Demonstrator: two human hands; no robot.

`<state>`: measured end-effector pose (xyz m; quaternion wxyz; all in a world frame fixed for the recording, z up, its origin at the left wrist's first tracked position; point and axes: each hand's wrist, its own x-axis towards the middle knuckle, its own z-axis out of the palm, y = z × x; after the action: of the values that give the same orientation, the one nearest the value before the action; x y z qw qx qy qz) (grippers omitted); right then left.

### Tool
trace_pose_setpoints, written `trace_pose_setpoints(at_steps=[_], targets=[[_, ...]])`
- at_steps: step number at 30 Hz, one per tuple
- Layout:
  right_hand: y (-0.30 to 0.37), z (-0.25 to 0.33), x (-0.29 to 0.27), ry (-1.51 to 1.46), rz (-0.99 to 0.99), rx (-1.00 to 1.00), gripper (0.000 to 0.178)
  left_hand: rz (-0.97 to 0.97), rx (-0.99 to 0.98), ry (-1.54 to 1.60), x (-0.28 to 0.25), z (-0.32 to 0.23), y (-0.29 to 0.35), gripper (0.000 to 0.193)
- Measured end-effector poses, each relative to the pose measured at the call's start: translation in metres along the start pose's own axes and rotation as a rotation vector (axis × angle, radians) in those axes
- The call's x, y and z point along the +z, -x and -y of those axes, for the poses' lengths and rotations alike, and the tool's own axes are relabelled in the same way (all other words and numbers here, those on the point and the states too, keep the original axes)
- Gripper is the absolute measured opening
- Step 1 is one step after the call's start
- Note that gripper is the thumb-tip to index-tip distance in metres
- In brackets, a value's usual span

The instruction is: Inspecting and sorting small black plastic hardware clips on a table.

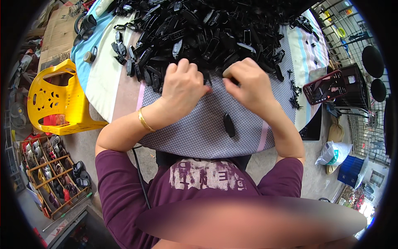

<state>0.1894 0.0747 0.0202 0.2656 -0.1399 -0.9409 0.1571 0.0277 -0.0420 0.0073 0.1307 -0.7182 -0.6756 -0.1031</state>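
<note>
A large heap of black plastic parts (195, 33) covers the far part of the round table. My left hand (182, 87) is closed at the heap's near edge, its back toward me. A small dark piece shows beside its thumb, too blurred to name. To its right, my right hand (251, 85) has its fingers curled in, with the thumb below them; whatever lies inside is hidden. One black oval part (229, 125) lies alone on the dotted tablecloth (186, 133), nearer to me than both hands.
Small black pieces (295, 97) lie scattered at the table's right, beside a propped phone (324, 88). A roll of tape (88, 57) sits at the left edge. Left of the table stands a yellow plastic chair (78, 99), with a wooden rack (49, 176) of sunglasses below it.
</note>
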Motion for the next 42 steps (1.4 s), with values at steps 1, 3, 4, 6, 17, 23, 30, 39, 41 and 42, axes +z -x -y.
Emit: trace_pose_setpoints(at_steps=[1,3,4,6,17,23,30,39,41,42], targets=[[-0.002,0.001,-0.002,-0.004,0.000,-0.004,0.010,0.004,0.029,-0.007,0.001,-0.003,0.000,0.032],[0.000,0.003,-0.007,-0.215,-0.084,0.229,0.017,0.032,0.018,0.072,0.001,-0.007,-0.003,0.028],[0.003,-0.007,0.000,-0.281,-0.123,0.161,0.027,-0.009,0.006,0.226,0.003,-0.005,-0.004,0.026],[0.000,0.001,-0.005,-0.415,-0.113,0.244,0.028,-0.162,-0.010,0.517,0.005,0.002,-0.007,0.022],[0.003,0.007,0.010,-1.106,-0.042,0.567,0.021,0.057,-0.392,1.677,0.001,0.009,-0.017,0.043],[0.006,0.014,0.016,-0.908,-0.071,0.497,0.019,0.025,-0.382,1.610,0.009,0.015,-0.014,0.036],[0.007,0.016,0.016,-0.771,-0.112,0.369,0.011,-0.018,-0.326,1.400,0.004,0.015,-0.010,0.033],[0.006,0.017,0.017,-0.316,-0.264,0.134,0.019,-0.095,-0.451,1.660,0.007,0.000,-0.010,0.031],[0.003,0.018,0.013,-0.394,-0.259,0.212,0.023,-0.067,-0.473,1.753,0.002,0.003,-0.012,0.030],[0.001,0.015,0.009,-0.399,-0.181,0.209,0.028,-0.037,-0.493,1.846,0.000,0.006,-0.013,0.029]])
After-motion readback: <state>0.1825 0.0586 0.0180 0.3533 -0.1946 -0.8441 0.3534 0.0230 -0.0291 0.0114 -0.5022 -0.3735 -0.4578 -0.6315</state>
